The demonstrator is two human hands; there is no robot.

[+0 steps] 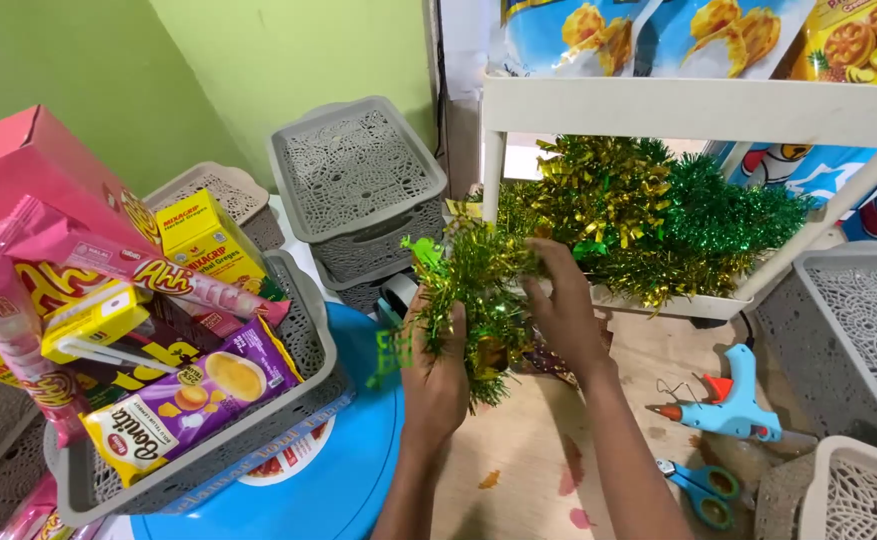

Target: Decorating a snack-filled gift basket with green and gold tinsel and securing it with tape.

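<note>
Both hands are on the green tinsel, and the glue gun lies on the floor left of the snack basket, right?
Not quite. The head view shows both hands, left and right, on the green tinsel, but the glue gun lies on the floor to the right of them, far from the snack basket.

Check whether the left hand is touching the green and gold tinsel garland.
Touching. The head view shows the left hand wrapped around the tinsel garland, strands spilling over its fingers; the right hand grips it from the other side.
</note>
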